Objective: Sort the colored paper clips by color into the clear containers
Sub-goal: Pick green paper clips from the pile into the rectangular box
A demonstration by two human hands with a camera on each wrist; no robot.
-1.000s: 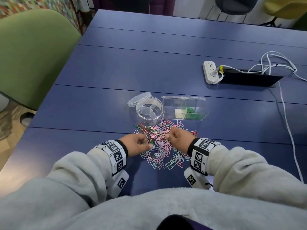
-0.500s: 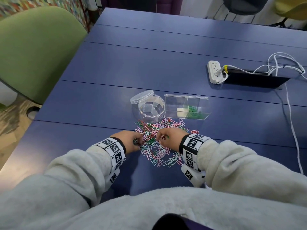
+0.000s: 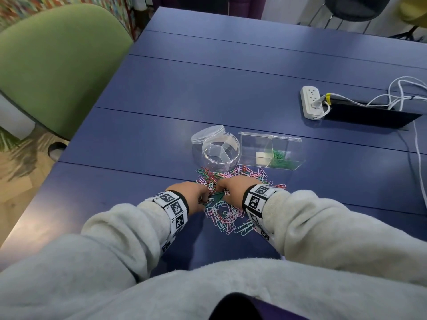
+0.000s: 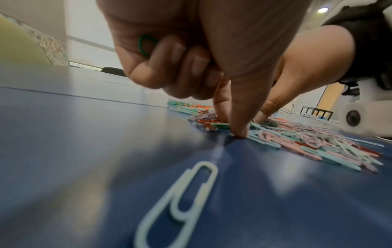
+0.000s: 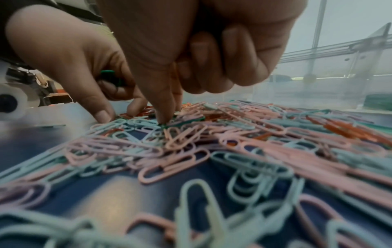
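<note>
A pile of pink, light blue, red and green paper clips (image 3: 231, 213) lies on the blue table (image 3: 231, 88) in front of a round divided clear container (image 3: 220, 151) and a rectangular clear box (image 3: 271, 151). The box holds green clips (image 3: 280, 160). My left hand (image 3: 208, 192) keeps a green clip (image 4: 145, 44) under its curled fingers, while thumb and forefinger (image 4: 237, 130) reach down at the pile's edge. My right hand (image 3: 223, 189) pinches a green clip (image 5: 186, 120) in the pile with thumb and forefinger (image 5: 163, 117); its other fingers are curled.
The container's round lid (image 3: 207, 134) leans behind it. A white power strip (image 3: 310, 101) with white cables (image 3: 404, 88) and a dark flat panel (image 3: 369, 114) lie at the right. A green chair (image 3: 57, 65) stands left of the table. One light blue clip (image 4: 184, 201) lies apart.
Both hands have drawn together over the middle of the pile. The left hand moved right from the pile's left edge, and the right hand moved left toward it.
</note>
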